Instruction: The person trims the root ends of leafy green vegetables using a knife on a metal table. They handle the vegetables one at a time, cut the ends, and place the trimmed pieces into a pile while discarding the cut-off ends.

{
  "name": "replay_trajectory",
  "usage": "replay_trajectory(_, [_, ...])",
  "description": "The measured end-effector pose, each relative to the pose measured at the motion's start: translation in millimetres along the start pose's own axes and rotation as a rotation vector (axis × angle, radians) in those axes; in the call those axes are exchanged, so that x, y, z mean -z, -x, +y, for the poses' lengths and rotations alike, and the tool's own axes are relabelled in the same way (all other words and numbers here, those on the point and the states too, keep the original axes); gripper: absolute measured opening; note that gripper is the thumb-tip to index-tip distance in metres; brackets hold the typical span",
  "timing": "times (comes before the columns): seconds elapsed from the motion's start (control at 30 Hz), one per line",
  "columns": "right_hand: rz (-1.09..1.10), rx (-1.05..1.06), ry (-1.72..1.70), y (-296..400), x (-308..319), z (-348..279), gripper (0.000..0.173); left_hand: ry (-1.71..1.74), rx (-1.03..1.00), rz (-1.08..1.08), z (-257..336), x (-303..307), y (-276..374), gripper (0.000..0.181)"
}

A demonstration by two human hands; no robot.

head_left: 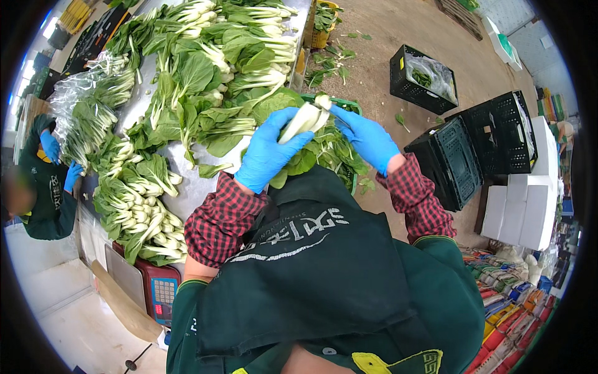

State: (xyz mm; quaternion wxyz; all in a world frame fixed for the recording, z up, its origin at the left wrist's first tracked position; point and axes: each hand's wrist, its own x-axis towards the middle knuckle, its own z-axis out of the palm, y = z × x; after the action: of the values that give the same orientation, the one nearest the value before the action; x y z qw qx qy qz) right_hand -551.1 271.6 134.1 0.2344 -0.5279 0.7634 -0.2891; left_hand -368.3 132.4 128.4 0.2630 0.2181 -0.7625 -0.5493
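My left hand [271, 149], in a blue glove, is closed around a head of bok choy [304, 120], its pale root end pointing up and away. At that root end is my right hand [364, 133], also gloved in blue; a thin dark object, perhaps a small blade, shows between its thumb and fingers. Beneath both hands a green basket [359, 108] holds loose green leaves [334, 149]. Rows and heaps of bok choy [196, 70] cover much of the metal table [184, 187] to the left, with another pile [145, 210] at its near end.
A co-worker [46, 187] in blue gloves stands at the far left by clear plastic bags [70, 93]. A maroon scale [159, 285] adjoins the table. Black crates [423, 79] and white foam boxes [518, 210] stand at right. Leaves [334, 61] litter the floor near a yellow basket [322, 35].
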Motion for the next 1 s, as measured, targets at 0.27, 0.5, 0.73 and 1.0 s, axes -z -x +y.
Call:
replay_trajectory(0.27, [0.223, 0.006, -0.473, -16.7, -16.8, -17.5, 0.043, 0.238, 0.196, -0.183, -6.2, -19.1, -21.6, 0.047])
replay_trajectory(0.5, [-0.108, -0.158, -0.885, -39.0, 18.5, 24.6, 0.035, 0.682, 0.43, -0.327, -18.4, -7.5, -48.3, 0.032])
replay_trajectory(0.73, [-0.084, -0.218, -0.768, -44.0, 18.0, 37.4, 0.034, 0.208, 0.247, -0.235, -18.8, -40.4, -66.2, 0.052])
replay_trajectory(1.0, [-0.088, 0.227, 0.068, -63.6, 33.1, 39.5, 0.035, 0.285, 0.171, -0.421, -56.5, -37.0, -81.4, 0.043])
